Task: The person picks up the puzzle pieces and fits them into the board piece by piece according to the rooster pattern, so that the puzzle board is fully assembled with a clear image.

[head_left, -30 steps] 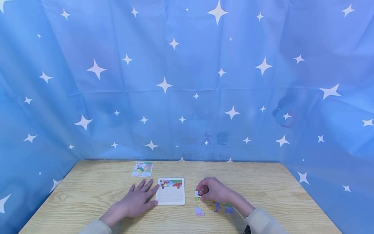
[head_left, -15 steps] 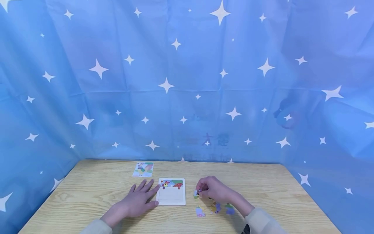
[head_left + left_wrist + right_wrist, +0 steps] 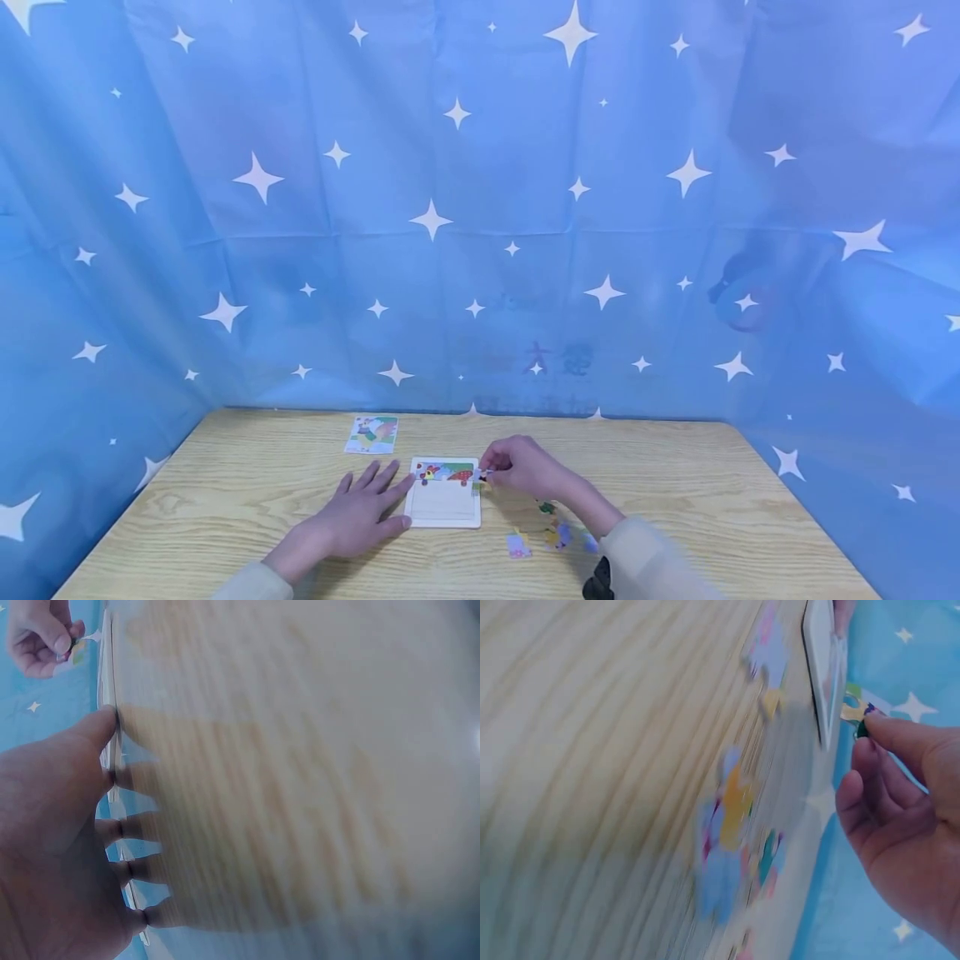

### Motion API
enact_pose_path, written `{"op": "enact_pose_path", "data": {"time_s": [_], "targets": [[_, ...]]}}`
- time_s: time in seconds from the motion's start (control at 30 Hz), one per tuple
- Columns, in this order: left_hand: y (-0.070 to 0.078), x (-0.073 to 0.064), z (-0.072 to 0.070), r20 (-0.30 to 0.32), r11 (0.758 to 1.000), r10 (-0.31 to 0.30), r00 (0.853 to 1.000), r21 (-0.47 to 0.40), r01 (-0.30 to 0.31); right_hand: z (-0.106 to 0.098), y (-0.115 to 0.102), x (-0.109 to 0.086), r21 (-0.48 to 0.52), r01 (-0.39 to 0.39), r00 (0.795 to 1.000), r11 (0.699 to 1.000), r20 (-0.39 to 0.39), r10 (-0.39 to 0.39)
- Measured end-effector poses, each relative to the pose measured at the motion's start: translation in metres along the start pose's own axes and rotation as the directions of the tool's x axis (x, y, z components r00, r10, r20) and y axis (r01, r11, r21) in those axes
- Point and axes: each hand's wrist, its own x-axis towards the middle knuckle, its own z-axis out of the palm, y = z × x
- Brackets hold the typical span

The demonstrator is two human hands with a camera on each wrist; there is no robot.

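Observation:
My right hand point(image 3: 528, 468) pinches a jigsaw puzzle piece point(image 3: 853, 712) between thumb and fingers, close to the right edge of a white puzzle tray point(image 3: 442, 507). The joined pieces point(image 3: 446, 472) in the tray form a colourful strip along its top, and its lower part is bare white. My left hand point(image 3: 358, 512) lies flat with fingers spread, thumb and index finger at the tray's left edge. In the left wrist view, the left fingers point(image 3: 112, 832) rest on the tabletop.
Several loose puzzle pieces point(image 3: 558, 534) lie on the wooden table point(image 3: 705, 508) to the right of the tray, below my right hand. A picture card point(image 3: 372, 435) lies behind the left hand. A blue curtain with white stars point(image 3: 480, 208) stands around the table's back and sides.
My right hand has lifted the puzzle piece from among the loose ones and carried it left and away from me, up to the tray. The left hand stays put by the tray.

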Motion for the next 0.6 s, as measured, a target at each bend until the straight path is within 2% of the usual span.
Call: {"op": "enact_pose_path", "data": {"time_s": [0.2, 0.43, 0.6], "targets": [[-0.005, 0.002, 0.004, -0.011, 1.0, 0.008, 1.0, 0.004, -0.008, 0.012, -0.005, 0.016, 0.024, 0.014, 1.0, 1.0, -0.007, -0.014], [-0.002, 0.001, 0.002, -0.018, 1.0, -0.005, 1.0, 0.03, 0.005, 0.023, -0.013, 0.03, 0.036, 0.035, 0.999, 0.999, -0.03, -0.033], [-0.006, 0.002, 0.004, -0.02, 1.0, -0.004, 1.0, 0.026, 0.005, 0.032, -0.017, 0.039, 0.04, 0.015, 0.999, 0.999, -0.043, -0.013]]}}
